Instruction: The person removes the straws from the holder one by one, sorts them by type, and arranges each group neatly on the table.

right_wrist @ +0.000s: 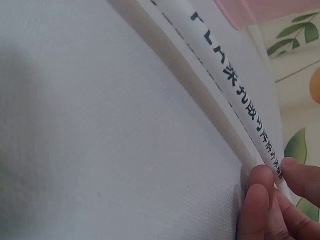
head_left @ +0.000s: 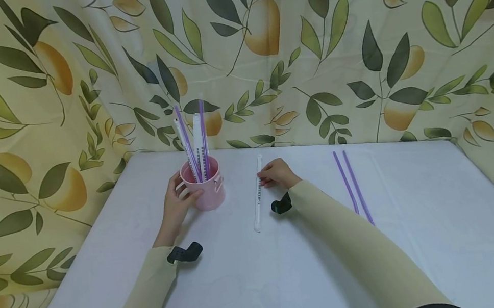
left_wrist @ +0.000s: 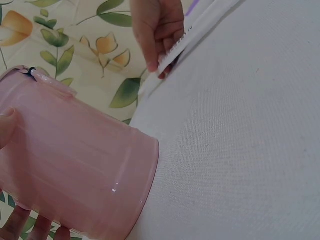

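Head view: the left hand (head_left: 176, 206) has its fingers curled round a cup (head_left: 208, 199) of straws (head_left: 200, 147) — the right hand (head_left: 279, 173) pinches a white straw (head_left: 258, 209) towards its far end, on or just above the desk (head_left: 240, 288), I cannot tell which. Right of it lie two purple straws (head_left: 358, 186). Left wrist view: thumb and fingers flank the cup. Right wrist view: fingertips pinch the white straw — dark print along it.

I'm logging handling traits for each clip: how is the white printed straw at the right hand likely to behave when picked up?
The white printed straw is probably light, being so slim. It looks fairly stiff, as it runs straight past the pinching right hand. Its rounded shape suggests it could roll on the table.
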`<state>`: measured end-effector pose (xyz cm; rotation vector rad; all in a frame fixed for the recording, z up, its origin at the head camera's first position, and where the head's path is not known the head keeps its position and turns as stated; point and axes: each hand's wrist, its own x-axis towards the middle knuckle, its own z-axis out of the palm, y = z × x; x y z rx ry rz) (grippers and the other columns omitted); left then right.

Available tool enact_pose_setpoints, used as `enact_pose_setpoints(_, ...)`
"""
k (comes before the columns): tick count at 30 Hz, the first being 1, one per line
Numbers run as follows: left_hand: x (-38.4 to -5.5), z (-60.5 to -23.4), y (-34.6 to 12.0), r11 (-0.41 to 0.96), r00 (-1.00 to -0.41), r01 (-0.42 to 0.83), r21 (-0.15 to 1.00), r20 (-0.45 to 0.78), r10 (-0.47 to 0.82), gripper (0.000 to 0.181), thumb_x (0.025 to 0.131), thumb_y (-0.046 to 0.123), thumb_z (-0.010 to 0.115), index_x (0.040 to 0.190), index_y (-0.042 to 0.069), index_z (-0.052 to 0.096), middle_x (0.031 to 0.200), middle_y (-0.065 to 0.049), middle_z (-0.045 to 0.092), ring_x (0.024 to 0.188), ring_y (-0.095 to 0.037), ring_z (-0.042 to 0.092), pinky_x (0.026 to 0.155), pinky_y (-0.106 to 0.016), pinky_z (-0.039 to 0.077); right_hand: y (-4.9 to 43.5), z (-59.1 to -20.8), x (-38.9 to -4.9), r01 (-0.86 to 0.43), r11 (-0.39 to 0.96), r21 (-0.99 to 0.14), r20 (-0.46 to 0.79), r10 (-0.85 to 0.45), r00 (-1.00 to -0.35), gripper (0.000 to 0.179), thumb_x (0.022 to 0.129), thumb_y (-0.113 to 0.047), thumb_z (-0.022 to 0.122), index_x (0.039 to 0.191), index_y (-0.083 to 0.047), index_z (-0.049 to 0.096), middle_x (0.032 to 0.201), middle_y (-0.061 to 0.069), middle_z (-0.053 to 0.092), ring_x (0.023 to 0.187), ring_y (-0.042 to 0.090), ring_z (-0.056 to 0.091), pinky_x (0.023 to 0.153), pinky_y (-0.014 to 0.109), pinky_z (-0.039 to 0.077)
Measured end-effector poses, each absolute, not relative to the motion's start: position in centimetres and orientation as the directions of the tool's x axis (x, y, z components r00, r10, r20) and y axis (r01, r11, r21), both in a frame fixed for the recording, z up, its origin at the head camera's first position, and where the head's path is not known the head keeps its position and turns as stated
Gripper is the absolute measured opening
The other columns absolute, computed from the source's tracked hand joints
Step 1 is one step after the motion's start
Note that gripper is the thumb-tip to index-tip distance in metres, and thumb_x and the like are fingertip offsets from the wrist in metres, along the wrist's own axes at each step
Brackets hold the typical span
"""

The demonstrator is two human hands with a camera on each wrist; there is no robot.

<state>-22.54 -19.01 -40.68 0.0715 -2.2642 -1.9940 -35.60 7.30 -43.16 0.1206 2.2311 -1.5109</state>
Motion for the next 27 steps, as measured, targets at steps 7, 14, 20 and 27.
enact_pose_setpoints(7, -22.6, -40.6, -18.9, 0.134, -0.992, 0.045, 0.99, 0.061, -0.114, 0.077, 0.084, 0.008, 0.068, 0.147, 0.009, 0.023, 0.149, -0.017, 0.029, 0.138, -0.033, 0.031, 0.115, -0.043, 0.033, 7.4, -43.1, -35.7, 0.281, 0.473, -0.835, -0.389, -0.147, -0.909, 0.024, 0.087, -0.01, 0.065, 0.105, 0.006, 0.06, 0.064, 0.002, 0.06, 0.051, 0.007, 0.058, 0.051, 0.015, 0.053)
enact_pose_setpoints(14, -23.6, -42.1, -19.3, 0.126, -0.99, 0.055, 0.991, 0.071, -0.122, 0.078, 0.083, 0.011, 0.07, 0.147, 0.013, 0.024, 0.149, -0.014, 0.03, 0.138, -0.031, 0.032, 0.115, -0.044, 0.032, 7.5, -43.1, -35.6, 0.23, 0.503, -0.833, -0.352, -0.162, -0.922, 0.019, 0.086, -0.009, 0.066, 0.099, 0.004, 0.061, 0.063, 0.002, 0.061, 0.051, 0.007, 0.058, 0.051, 0.016, 0.053)
enact_pose_setpoints(20, -24.0, -43.1, -19.5, 0.152, -0.987, 0.074, 0.986, 0.095, -0.132, 0.078, 0.084, 0.015, 0.07, 0.147, 0.014, 0.025, 0.149, -0.013, 0.031, 0.137, -0.031, 0.034, 0.114, -0.044, 0.034, 8.2, -42.9, -35.6, 0.199, 0.499, -0.844, -0.342, -0.213, -0.915, 0.024, 0.088, -0.011, 0.064, 0.103, 0.007, 0.061, 0.066, 0.003, 0.063, 0.055, 0.007, 0.06, 0.057, 0.018, 0.056)
enact_pose_setpoints(27, -23.2, -41.7, -19.3, 0.117, -0.99, 0.041, 0.992, 0.055, -0.126, 0.077, 0.084, 0.011, 0.069, 0.147, 0.011, 0.024, 0.15, -0.015, 0.029, 0.138, -0.032, 0.031, 0.115, -0.044, 0.032, 9.0, -41.6, -35.9, 0.154, 0.489, -0.859, -0.326, -0.288, -0.901, 0.033, 0.092, -0.019, 0.059, 0.115, 0.004, 0.058, 0.103, 0.017, 0.067, 0.071, 0.011, 0.065, 0.073, 0.023, 0.058)
